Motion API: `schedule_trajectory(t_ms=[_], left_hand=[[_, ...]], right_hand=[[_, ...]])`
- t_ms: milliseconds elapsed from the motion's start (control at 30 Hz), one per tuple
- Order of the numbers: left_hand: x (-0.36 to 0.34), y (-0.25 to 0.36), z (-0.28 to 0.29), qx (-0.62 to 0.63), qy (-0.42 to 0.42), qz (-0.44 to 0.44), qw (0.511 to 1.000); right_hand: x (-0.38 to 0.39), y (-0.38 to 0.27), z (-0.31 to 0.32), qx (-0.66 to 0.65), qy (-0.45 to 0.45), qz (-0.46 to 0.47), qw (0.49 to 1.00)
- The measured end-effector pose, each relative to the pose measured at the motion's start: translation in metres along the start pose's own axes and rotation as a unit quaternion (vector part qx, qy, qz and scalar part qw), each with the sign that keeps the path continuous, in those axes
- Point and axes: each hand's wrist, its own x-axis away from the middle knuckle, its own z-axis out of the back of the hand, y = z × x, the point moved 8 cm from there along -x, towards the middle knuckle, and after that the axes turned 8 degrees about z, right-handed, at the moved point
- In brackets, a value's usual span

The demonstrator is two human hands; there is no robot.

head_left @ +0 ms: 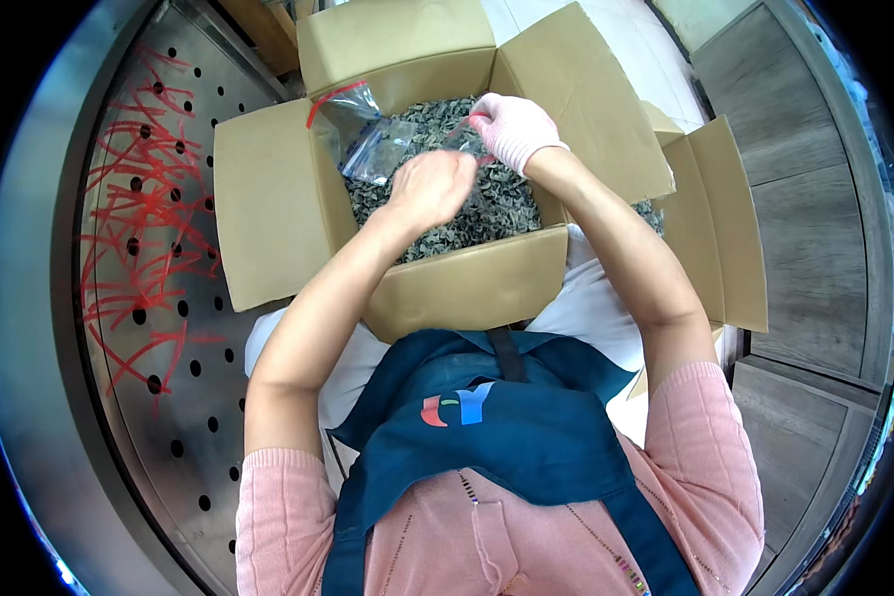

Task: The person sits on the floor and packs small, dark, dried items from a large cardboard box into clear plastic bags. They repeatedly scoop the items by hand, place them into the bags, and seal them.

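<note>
An opened cardboard box (467,288) stands in front of me between my knees. Dark grey, curled dried flakes (487,214) that look like dried black fungus fill its bottom. Over them, a small clear plastic zip bag (464,137) with a red strip is pinched between my hands. My bare left hand (435,187) is closed at its near side, fingertips partly hidden. My right hand (519,131), in a pale pink knit glove, grips its right edge. More clear zip bags (372,154), with red and blue strips, lie at the box's left inside.
At the left is a perforated metal panel (194,298) with red tape strips stuck on it. To the right stand another open cardboard box (710,223) holding similar flakes and grey wood-look cabinets (810,238). Pale floor tiles (616,45) show beyond the box.
</note>
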Motion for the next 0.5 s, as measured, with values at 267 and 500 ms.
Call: schedule_trajectory(t_ms=[267,500], left_hand=[[-0.042,0.012,0.030,-0.161,-0.015,0.001,0.987],[-0.065,0.017,0.025,-0.278,-0.050,-0.031,0.959]], right_hand=[[0.011,-0.023,0.025,-0.099,0.044,0.217,0.970],[0.014,-0.013,0.023,0.037,-0.008,0.281,0.959]])
